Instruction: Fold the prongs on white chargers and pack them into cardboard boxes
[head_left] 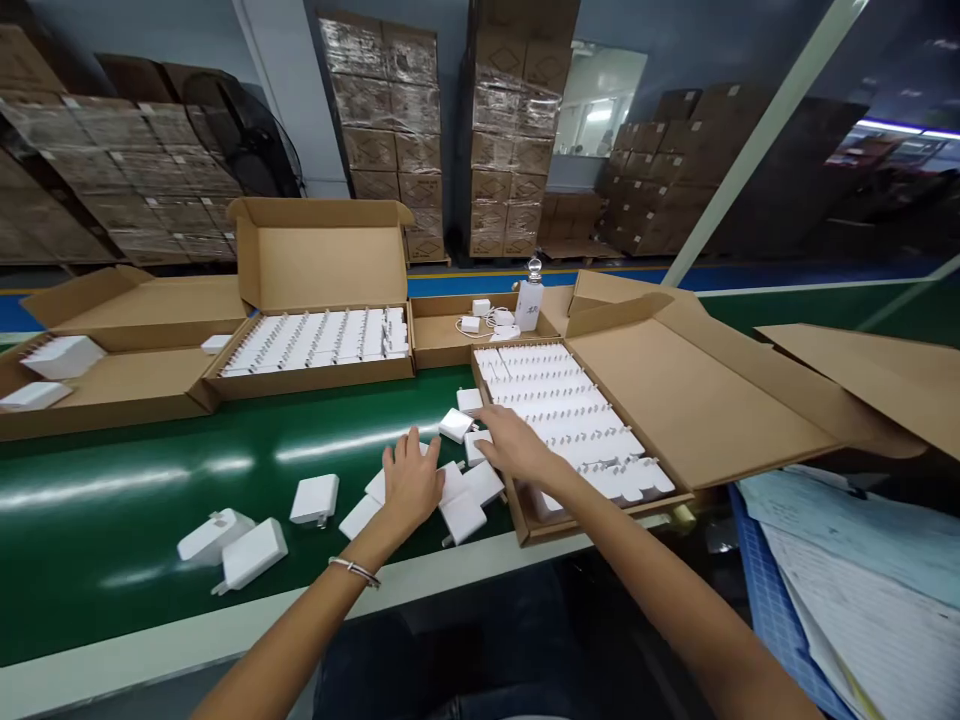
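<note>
White plug-in power adapters lie loose on a green conveyor belt (330, 560). My left hand (411, 485) rests over a cluster of them, fingers spread. Several adapters show around it, one adapter (463, 515) lying just right of my fingers. My right hand (517, 445) reaches over the left edge of an open carton (521, 520) packed with rows of adapters. Its index finger and thumb are apart beside a white adapter (456, 425); another adapter (477, 448) lies by the thumb. Neither hand visibly lifts anything.
Farther left lie three loose adapters, including one (315, 498) with prongs down. A second filled carton (315, 375) and a partly filled carton (112, 405) line the far side. A small box holds cables and a bottle (529, 300). Papers (862, 590) lie at right.
</note>
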